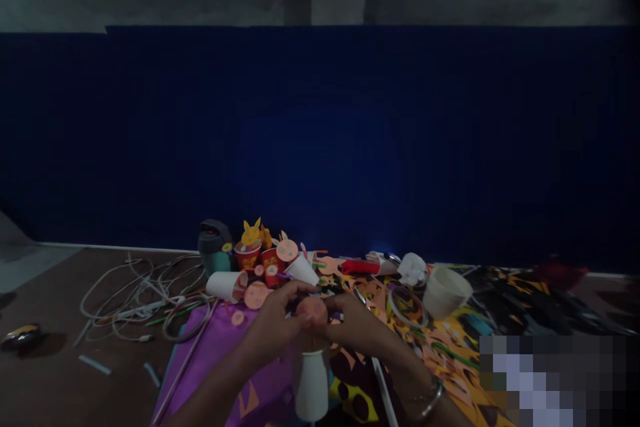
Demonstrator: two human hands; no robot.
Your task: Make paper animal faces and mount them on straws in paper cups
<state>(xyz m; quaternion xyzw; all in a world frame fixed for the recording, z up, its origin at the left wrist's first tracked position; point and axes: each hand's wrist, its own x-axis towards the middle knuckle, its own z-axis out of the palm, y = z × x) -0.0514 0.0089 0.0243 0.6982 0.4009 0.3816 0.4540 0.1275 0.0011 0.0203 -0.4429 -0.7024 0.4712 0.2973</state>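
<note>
- Fingers of my left hand (274, 320) are closed on one side of a round, pinkish-orange paper piece (312, 312).
- My right hand (356, 323) has its fingers drawn in narrow on the piece's other side; a silvery bracelet (433, 399) circles that wrist.
- The piece is held just above a white paper cup (311, 387), near the front of the cluttered table (45, 380).
- Under my left forearm lies a purple sheet (215, 363), a thin pale stick (184, 370) slanting across it.
- Beyond my left hand, another white cup (224, 285) lies on its side, near a red paper cup (248, 257) with a yellow, long-eared paper face (251, 234) at its top.
- Tangled white cable (113, 290) spreads at the left.
- On the right are a clear ring-shaped roll (406, 307), crumpled white paper (413, 269) and a wide off-white tub (447, 293), tilted among orange and yellow cut paper.
</note>
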